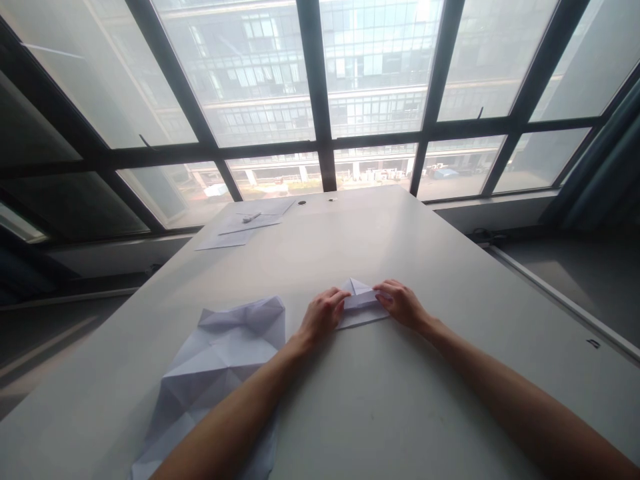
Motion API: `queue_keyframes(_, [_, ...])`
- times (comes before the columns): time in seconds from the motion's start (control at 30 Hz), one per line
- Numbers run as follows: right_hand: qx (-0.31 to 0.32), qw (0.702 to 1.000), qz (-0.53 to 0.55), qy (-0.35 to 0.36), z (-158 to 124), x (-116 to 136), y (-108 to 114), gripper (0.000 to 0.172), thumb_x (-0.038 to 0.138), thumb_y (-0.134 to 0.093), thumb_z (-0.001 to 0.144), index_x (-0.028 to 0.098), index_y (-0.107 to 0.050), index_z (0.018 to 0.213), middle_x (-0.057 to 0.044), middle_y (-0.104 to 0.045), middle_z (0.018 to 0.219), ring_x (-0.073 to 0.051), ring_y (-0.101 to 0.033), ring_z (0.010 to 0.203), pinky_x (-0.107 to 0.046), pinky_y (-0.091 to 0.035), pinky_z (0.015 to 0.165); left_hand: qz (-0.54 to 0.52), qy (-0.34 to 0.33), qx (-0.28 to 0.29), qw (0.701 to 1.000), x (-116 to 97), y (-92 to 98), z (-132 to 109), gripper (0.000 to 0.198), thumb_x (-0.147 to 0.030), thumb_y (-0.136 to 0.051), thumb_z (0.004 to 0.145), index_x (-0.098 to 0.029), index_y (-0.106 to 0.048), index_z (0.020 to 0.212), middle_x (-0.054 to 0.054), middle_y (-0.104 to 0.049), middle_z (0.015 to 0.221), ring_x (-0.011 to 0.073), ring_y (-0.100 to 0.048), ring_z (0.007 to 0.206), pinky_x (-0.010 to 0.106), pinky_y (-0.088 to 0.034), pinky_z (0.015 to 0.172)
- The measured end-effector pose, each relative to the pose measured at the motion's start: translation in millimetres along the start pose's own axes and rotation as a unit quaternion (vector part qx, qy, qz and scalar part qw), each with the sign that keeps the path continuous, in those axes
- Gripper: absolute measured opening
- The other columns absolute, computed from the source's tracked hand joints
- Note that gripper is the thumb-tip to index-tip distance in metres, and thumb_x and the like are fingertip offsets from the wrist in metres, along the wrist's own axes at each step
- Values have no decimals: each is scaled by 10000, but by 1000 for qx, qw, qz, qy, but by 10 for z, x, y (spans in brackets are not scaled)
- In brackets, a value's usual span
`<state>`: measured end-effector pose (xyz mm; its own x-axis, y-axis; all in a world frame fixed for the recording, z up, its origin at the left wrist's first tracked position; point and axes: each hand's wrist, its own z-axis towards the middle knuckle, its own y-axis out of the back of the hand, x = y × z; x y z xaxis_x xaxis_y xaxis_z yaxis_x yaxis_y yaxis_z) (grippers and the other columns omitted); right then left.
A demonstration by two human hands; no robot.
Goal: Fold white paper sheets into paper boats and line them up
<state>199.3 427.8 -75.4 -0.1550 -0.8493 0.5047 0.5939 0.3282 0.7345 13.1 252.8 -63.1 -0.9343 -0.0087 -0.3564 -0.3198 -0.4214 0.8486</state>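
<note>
Folded paper (pixel 364 315) is pinched by left hand (pixel 324 313) and right hand (pixel 401 304); one dark mark (pixel 593 343) is illegible.

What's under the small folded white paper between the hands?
Smooth white tabletop shows along the near edge of the small folded white paper. What lies directly beneath is covered; the left hand and right hand partly hide its sides.

Table (pixel 380 400) carries folded paper (pixel 363 314), creased sheet (pixel 225 347), papers (pixel 267 218).

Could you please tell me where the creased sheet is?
In the head view, the creased sheet lies lower left on the table, left of the folded paper, partly hidden by the left forearm.
</note>
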Motion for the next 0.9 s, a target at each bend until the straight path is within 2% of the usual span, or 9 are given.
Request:
queue_keyframes(0.13, [10, 1000, 5, -1, -1, 24, 18, 64, 250, -632, 889, 209, -680, 896, -33, -671, 856, -190, -619, 790, -285, -465, 719, 11, 3, -12, 1000, -14, 10, 5, 272, -253, -609, 929, -259, -636, 1200, 41, -715, 1097, 225, -672, 975, 334, -503, 879])
queue_keyframes(0.2, [22, 1000, 3, 6, -7, 38, 28, 77, 279, -651, 879, 208, -669, 855, -24, -661, 815, -182, -608, 753, -276, -453, 693, 19, 7, -16, 1000, -31, 23, 4, 219, -311, -635, 921, -251, -658, 1131, 36, -729, 1055, 228, -679, 946, 337, -497, 875])
queue_keyframes(0.27, [26, 1000, 2, 7, -13, 55, 27, 83, 276, -618, 904, 213, -670, 889, -27, -676, 832, -179, -617, 757, -272, -451, 700, 30, 11, -11, 999, -51, 36, -1, 139, -319, -598, 947, -250, -676, 1038, 24, -736, 984, 216, -685, 887, 327, -496, 850])
queue_keyframes(0.33, [23, 1000, -8, -1, -18, 70, 14, 106, 259, -575, 932, 220, -670, 955, -33, -697, 874, -181, -633, 781, -274, -454, 718, 38, 15, -2, 999, -66, 44, -4, 160, -293, -526, 984, -254, -677, 1022, 21, -731, 961, 202, -684, 861, 311, -500, 819])
queue_keyframes(0.43, [19, 999, -46, -7, -14, 87, -17, 148, 225, -558, 936, 224, -669, 1035, -41, -707, 940, -191, -636, 826, -284, -460, 742, 44, 19, 10, 999, -77, 44, 4, 235, -209, -486, 982, -267, -650, 1140, 31, -706, 1053, 192, -672, 915, 292, -510, 802])
queue_keyframes(0.5, [11, 996, -83, 0, -3, 97, -30, 171, 194, -586, 913, 219, -672, 1057, -52, -698, 985, -211, -618, 901, -308, -460, 799, 59, 11, 7, 998, -85, 47, 17, 311, -146, -521, 941, -262, -624, 1210, 46, -676, 1147, 202, -650, 997, 317, -507, 859])
queue_keyframes(0.63, [-4, 989, -145, 7, 15, 118, -33, 96, 170, -638, 876, 207, -705, 933, -71, -665, 995, -237, -562, 969, -352, -442, 866, 99, -55, 3, 994, -144, 64, 32, 332, -72, -508, 924, -232, -655, 1175, 63, -662, 1222, 225, -590, 1150, 406, -434, 1012])
queue_keyframes(0.73, [-4, 985, -172, 3, 10, 129, -30, 114, 173, -643, 879, 215, -722, 808, -76, -651, 960, -240, -546, 943, -368, -430, 843, 107, -110, 20, 988, -231, 55, 18, 309, -82, -479, 948, -206, -660, 1166, 70, -669, 1237, 227, -548, 1227, 414, -393, 1060])
queue_keyframes(0.9, [-30, 984, -174, 9, -15, 173, -5, 163, 168, -632, 889, 218, -735, 773, -97, -649, 1106, -278, -516, 1083, -446, -381, 931, 101, -83, 61, 989, -307, 6, -12, 300, -209, -504, 972, -214, -589, 1260, 70, -638, 1270, 230, -572, 1164, 378, -452, 997])
